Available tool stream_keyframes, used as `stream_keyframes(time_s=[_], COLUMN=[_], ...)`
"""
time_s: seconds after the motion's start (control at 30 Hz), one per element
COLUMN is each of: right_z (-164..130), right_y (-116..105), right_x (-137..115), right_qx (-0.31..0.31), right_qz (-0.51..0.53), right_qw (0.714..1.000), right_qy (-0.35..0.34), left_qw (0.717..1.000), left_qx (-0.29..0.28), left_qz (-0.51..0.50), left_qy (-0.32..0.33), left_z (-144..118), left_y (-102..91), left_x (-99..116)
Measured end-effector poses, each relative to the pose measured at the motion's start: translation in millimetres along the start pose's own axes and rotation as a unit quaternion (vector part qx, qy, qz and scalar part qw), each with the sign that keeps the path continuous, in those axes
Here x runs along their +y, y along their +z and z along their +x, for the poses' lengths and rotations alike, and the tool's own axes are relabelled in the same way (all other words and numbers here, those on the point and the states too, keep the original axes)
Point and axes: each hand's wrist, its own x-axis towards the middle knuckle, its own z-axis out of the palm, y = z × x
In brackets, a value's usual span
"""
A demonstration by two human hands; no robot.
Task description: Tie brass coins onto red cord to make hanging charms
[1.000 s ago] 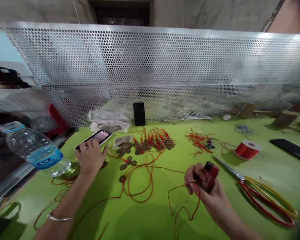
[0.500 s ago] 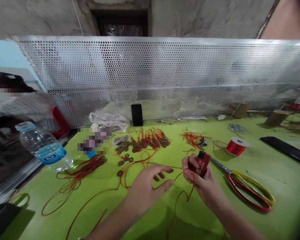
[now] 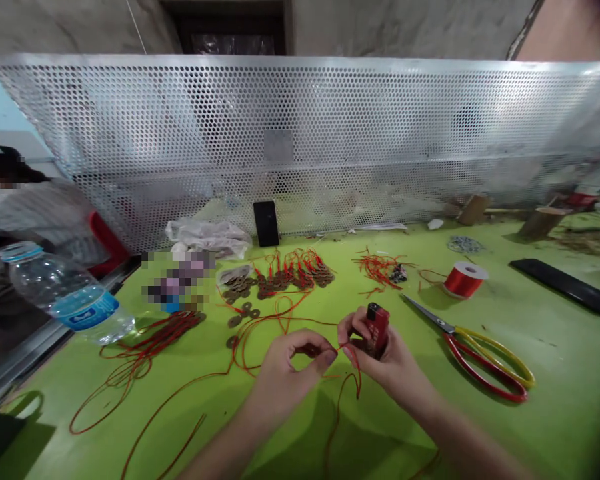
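My left hand pinches a thin red cord between thumb and forefinger. Close beside it, my right hand has a red lighter with a black top in its palm, and its thumb and forefinger also grip the cord. A short stretch of cord spans the two hands, and a loop hangs below the right one. Behind the hands lie rows of round brown coins with square holes, strung on red cords. Scissors with one red and one yellow handle lie right of my right hand.
A red ribbon spool, a heap of red cord scraps and a black flat object are at the right. A water bottle leans at the left. A phone stands against the perforated metal screen. A person sits beyond the left edge.
My left hand has closed from open fingers onto the cord. My right hand, with the lighter, has come nearer to it. The whole view has shifted slightly.
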Motion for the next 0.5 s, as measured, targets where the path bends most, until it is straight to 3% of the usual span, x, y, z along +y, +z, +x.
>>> stream_keyframes(time_s=[0.13, 0.27, 0.33, 0.43, 0.5], right_z=[0, 1, 2, 4, 5], right_y=[-2, -2, -2, -7, -11], right_x=[4, 2, -1, -6, -9], right_qx=[-0.010, -0.080, -0.095, -0.068, -0.051], right_qz=[0.031, 0.026, 0.011, -0.021, -0.029], right_qw=[0.999, 0.991, 0.989, 0.992, 0.994], right_qy=[0.041, 0.102, 0.115, 0.103, 0.094], left_qw=[0.999, 0.991, 0.975, 0.936, 0.917], left_qx=[0.039, 0.124, 0.198, 0.309, 0.353], left_qz=[-0.004, -0.053, -0.096, -0.167, -0.178], left_qy=[0.012, 0.018, 0.016, 0.032, 0.045], left_z=[1, 6, 11, 18, 22], left_y=[-10.0, -28.7, -42.3, -66.2, -80.5], left_x=[-2, -5, -5, -5, -6])
